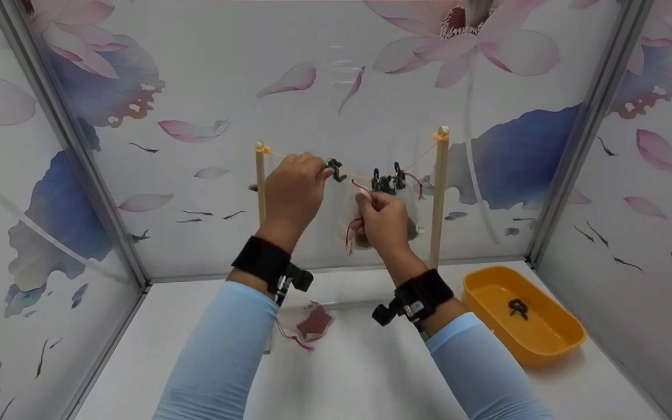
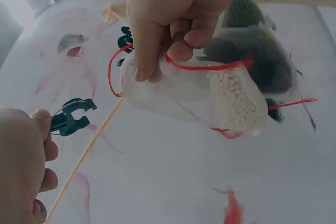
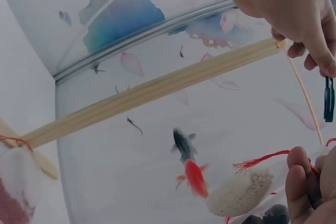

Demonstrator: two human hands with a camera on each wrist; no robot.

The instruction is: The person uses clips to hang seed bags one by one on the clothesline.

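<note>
My left hand (image 1: 296, 192) pinches a dark green clothes clip (image 2: 71, 119) between thumb and fingers, beside a thin orange cord (image 2: 84, 156). The clip's jaws stand apart in the left wrist view. Lower and to the right, my right hand (image 1: 385, 224) pinches the gathered top of a small translucent drawstring bag (image 2: 236, 98) with pale grains in its bottom. Red drawstring ends (image 3: 262, 160) stick out past its fingers. Behind this bag hang a bag with dark contents (image 2: 262, 61) and one with green contents (image 2: 242, 11). More dark clips (image 1: 384, 182) sit on the cord near them.
Two wooden posts, left (image 1: 260, 181) and right (image 1: 438, 204), carry the cord. On the white table (image 1: 365, 356) lies a drawstring bag with reddish contents (image 1: 315, 322). To the right, a yellow basin (image 1: 557, 353) holds dark clips (image 1: 518, 309). Printed panels enclose the table.
</note>
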